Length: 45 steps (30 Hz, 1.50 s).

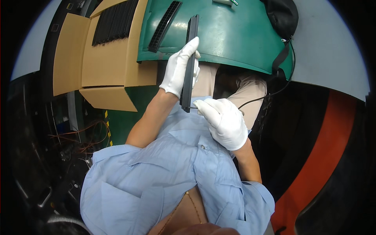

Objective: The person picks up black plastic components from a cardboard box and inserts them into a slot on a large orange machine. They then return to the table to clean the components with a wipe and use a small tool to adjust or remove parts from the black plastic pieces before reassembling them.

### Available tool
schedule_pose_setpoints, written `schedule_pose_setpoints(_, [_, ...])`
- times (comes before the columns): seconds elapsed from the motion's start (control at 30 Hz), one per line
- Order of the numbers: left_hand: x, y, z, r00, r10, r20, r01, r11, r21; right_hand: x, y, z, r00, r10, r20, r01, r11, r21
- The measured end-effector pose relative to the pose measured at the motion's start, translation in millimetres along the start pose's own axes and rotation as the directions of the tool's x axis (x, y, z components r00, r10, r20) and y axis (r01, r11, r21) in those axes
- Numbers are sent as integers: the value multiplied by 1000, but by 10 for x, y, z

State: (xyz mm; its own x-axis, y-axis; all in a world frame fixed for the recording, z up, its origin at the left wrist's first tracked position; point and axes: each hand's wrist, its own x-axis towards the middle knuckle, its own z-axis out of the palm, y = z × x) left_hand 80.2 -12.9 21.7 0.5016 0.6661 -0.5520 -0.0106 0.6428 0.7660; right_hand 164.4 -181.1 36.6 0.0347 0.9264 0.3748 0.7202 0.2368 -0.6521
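In a white glove, my left hand (181, 68) is closed around a long, narrow black bar-shaped part (189, 66), which stands nearly lengthwise in front of my body. Its far end reaches over the green table mat. My right hand (224, 122), also gloved in white, pinches a thin dark rod-like tool (193, 107). The tool's tip meets the bar's near end, though I cannot tell whether it goes into it. Most of this tool is hidden in the glove. A second black slotted strip (165, 26) lies on the mat, to the left of the held bar.
An open cardboard box (105, 68) with several black strips (114, 22) stands at the left. The green mat (231, 35) covers the table ahead. A black bag (282, 17) with a strap and cable sits at the far right. Thin reddish wires (92, 135) hang at the left.
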Motion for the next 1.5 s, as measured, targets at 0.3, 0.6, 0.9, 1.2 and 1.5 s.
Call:
schedule_pose_setpoints(0.3, [-154,-48,14,993,-78,85,78,997,8,-2,109,90,998,-45,-51,45,999,15])
schedule_pose_setpoints(0.6, [-336,-235,-59,988,-75,134,73,997,23,61,195,45,996,-26,-88,23,999,-31])
schedule_pose_setpoints(0.9, [-808,-304,-109,969,-196,152,166,967,194,97,228,-84,983,-33,-180,18,996,-83])
schedule_pose_setpoints(1.2, [-893,-362,-109,973,-142,182,88,958,274,219,342,-310,977,2,-215,-53,972,-231])
schedule_pose_setpoints(1.5, [-795,-559,-558,941,-50,336,-187,749,635,262,610,-342,971,52,-231,-143,908,-394])
